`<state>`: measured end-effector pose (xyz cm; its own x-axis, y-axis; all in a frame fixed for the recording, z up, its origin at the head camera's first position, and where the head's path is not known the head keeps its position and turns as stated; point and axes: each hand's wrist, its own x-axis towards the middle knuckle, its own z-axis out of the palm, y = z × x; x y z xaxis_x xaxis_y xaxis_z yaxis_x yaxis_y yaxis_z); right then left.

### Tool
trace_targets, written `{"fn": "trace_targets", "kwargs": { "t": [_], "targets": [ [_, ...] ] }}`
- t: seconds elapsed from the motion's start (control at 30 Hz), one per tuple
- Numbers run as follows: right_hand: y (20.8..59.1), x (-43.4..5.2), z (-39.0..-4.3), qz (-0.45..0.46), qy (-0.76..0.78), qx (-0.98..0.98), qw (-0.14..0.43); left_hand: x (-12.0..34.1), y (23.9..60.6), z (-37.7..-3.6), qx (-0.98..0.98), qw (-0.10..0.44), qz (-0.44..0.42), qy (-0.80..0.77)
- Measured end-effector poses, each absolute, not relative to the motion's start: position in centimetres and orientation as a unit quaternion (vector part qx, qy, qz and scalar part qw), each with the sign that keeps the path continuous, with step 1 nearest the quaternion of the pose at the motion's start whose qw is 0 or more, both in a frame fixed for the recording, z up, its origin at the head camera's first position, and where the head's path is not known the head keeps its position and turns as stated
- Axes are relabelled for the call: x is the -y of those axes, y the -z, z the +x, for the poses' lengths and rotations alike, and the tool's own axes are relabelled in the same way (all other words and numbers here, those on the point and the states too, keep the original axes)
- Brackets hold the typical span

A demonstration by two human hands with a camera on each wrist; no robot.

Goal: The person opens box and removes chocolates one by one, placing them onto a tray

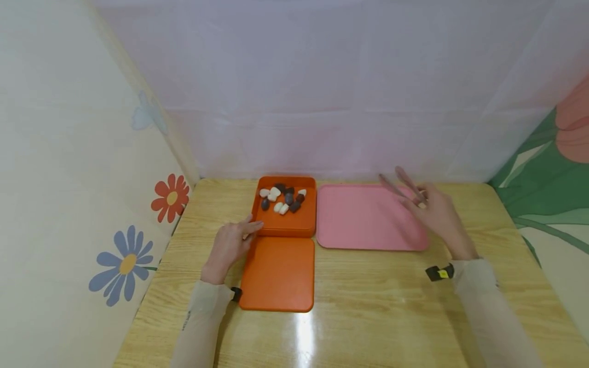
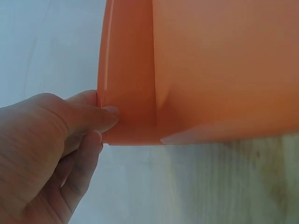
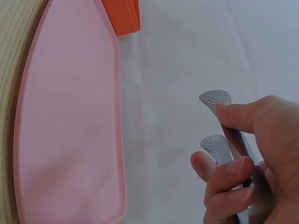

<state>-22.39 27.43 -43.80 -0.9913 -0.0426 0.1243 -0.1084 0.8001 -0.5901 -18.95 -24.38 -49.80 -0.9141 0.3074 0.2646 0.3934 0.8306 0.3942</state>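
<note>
An orange box [image 1: 294,224] sits at the back of the wooden table and holds several white and dark stones [image 1: 282,199]. My left hand [image 1: 232,244] touches its near left corner with thumb and fingers; the left wrist view shows the fingertips [image 2: 106,116] against the orange wall [image 2: 135,102]. The box's orange lid [image 1: 279,273] lies flat in front of it. My right hand [image 1: 437,212] holds metal tongs [image 1: 401,184] above the right end of the pink tray [image 1: 363,220]. The tongs' perforated tips [image 3: 216,99] are apart and carry nothing.
A translucent white curtain closes off the back of the table. Flower-patterned walls stand at the left and right. Bare wooden tabletop [image 1: 377,306] lies in front of the tray and lid. Both wrists wear black straps.
</note>
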Motion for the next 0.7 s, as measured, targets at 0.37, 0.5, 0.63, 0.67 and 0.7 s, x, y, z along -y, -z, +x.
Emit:
{"fn": "trace_targets", "kwargs": {
  "t": [0.37, 0.5, 0.63, 0.67, 0.7],
  "targets": [
    [43.2, -26.4, -22.7, 0.064, -0.315, 0.945, 0.057, 24.5, 49.8, -19.0, 0.95, 0.093, -0.183, 0.234],
    [43.0, -26.1, -22.7, 0.073, -0.315, 0.945, 0.056, 24.6, 49.9, -19.0, 0.952, 0.089, -0.174, 0.236],
    [43.0, -25.7, -22.7, 0.08, -0.32, 0.943, 0.048, 24.5, 49.9, -19.0, 0.951, 0.091, -0.174, 0.238],
    [43.0, -25.7, -22.7, 0.08, -0.321, 0.943, 0.046, 24.5, 49.9, -19.0, 0.951, 0.093, -0.175, 0.238],
    [43.1, -25.6, -22.7, 0.081, -0.321, 0.943, 0.044, 24.5, 49.9, -19.0, 0.951, 0.095, -0.175, 0.238]
  ]
}}
